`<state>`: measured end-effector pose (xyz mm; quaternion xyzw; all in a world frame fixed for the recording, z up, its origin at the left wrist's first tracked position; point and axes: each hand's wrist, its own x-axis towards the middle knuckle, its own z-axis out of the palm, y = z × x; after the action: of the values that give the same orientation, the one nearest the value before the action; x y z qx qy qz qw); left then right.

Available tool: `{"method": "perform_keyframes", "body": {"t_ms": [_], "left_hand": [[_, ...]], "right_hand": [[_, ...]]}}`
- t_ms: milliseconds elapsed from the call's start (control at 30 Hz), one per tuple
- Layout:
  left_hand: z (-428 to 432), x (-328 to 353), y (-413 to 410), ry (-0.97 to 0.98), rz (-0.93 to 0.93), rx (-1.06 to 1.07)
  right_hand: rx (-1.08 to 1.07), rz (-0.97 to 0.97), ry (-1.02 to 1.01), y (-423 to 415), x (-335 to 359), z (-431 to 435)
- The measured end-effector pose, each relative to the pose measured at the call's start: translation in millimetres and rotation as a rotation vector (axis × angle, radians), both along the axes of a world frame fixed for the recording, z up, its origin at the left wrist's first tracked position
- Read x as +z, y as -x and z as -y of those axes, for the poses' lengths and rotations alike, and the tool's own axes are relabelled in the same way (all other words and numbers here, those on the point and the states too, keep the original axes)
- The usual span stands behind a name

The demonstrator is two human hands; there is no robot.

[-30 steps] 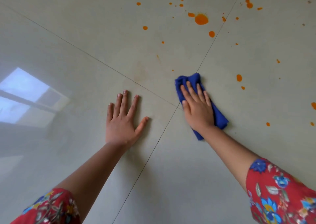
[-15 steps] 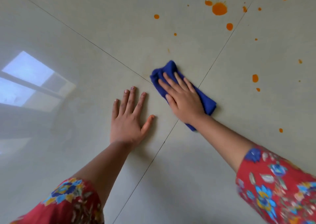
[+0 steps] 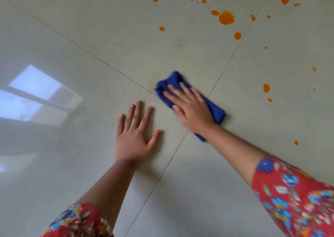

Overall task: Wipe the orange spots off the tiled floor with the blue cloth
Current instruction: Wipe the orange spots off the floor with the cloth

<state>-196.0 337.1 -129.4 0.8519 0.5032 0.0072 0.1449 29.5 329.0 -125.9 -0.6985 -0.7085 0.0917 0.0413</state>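
Observation:
My right hand (image 3: 190, 108) lies flat on the folded blue cloth (image 3: 170, 82), pressing it onto the pale tiled floor (image 3: 235, 173) where four tiles meet. The cloth pokes out past my fingertips and behind my wrist. My left hand (image 3: 134, 137) rests flat on the floor with fingers spread, just left of the cloth, holding nothing. Orange spots lie farther away: a big splat (image 3: 226, 18) at the upper middle, smaller drops (image 3: 162, 28) to its left, and an oval drop (image 3: 266, 88) to the right of the cloth.
Dark grout lines (image 3: 229, 59) cross under the cloth. A bright window reflection (image 3: 36, 95) shines on the glossy tile at the left. More small orange drops (image 3: 296, 142) dot the right-hand tile. Red flowered sleeves (image 3: 296, 198) fill the lower corners.
My right hand has slid the blue cloth leftward across the tile joint, towards my left hand, and is blurred by motion. My left hand has stayed planted. The view has shifted slightly.

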Motion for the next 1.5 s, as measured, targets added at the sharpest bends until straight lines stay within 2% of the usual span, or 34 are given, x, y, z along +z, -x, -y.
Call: {"method": "perform_keyframes", "body": {"t_ms": [100, 167, 233, 300, 367, 400, 467, 567, 700, 800, 867, 967, 1067, 1167, 1233, 1300, 1400, 1500], "left_hand": [[0.8, 0.0, -0.1, -0.003, 0.011, 0.010], [0.5, 0.0, 0.2, -0.003, 0.015, 0.004], [0.6, -2.9, 0.1, 0.000, 0.022, 0.005], [0.4, -1.7, 0.6, 0.005, 0.041, 0.008], [0.3, -0.7, 1.2, 0.011, 0.050, 0.000], [-0.5, -1.3, 0.9, 0.015, 0.040, -0.004], [-0.5, -0.4, 1.5, 0.028, 0.022, -0.021], [-1.6, 0.5, 1.5, 0.061, -0.006, -0.036], [-7.0, 8.3, 2.1, 0.155, -0.070, -0.061], [-12.1, 10.9, 1.6, 0.201, -0.072, -0.049], [-10.6, 9.8, -2.3, 0.200, -0.075, -0.036], [-6.9, 15.0, -9.0, 0.222, -0.097, 0.020], [1.5, 24.2, -33.2, 0.217, -0.100, 0.114], [22.5, 25.9, -82.2, 0.184, -0.032, 0.063], [36.5, 25.5, -113.7, 0.213, 0.015, -0.010], [49.2, 25.7, -136.7, 0.262, 0.065, -0.094], [63.5, 27.2, -157.2, 0.304, 0.105, -0.237], [69.5, 26.8, -170.4, 0.299, 0.117, -0.226]], "right_hand": [[-0.312, 0.043, 0.023, -60.6, 1.0, -3.5], [-0.473, 0.054, 0.043, -60.6, 1.6, -31.4], [-0.428, 0.046, 0.063, -28.3, 2.4, -46.9], [-0.173, 0.070, 0.068, 8.4, 3.1, -20.5], [0.040, 0.099, 0.141, 21.3, 8.9, 42.2], [0.047, 0.082, 0.215, 15.2, 13.6, 70.6], [-0.090, 0.080, 0.326, -8.4, 25.7, 108.0], [-0.266, 0.084, 0.535, -41.1, 35.5, 105.3], [-0.195, 0.044, 0.696, -27.5, 58.9, 82.6], [0.018, -0.005, 0.681, -7.8, 62.5, 118.2], [0.059, -0.012, 0.666, -11.1, 59.7, 161.9], [-0.200, 0.030, 0.653, -53.0, 49.1, 196.0], [-0.367, 0.009, 0.526, -93.5, 36.6, 160.4], [-0.322, 0.029, 0.403, -91.9, 26.2, 133.9], [-0.140, 0.055, 0.317, -86.2, 23.2, 162.8], [-0.077, 0.064, 0.281, -103.8, 22.4, 211.0], [-0.265, 0.097, 0.195, -158.7, 17.7, 222.7], [-0.382, 0.100, 0.163, -173.9, 11.4, 179.1]]}}
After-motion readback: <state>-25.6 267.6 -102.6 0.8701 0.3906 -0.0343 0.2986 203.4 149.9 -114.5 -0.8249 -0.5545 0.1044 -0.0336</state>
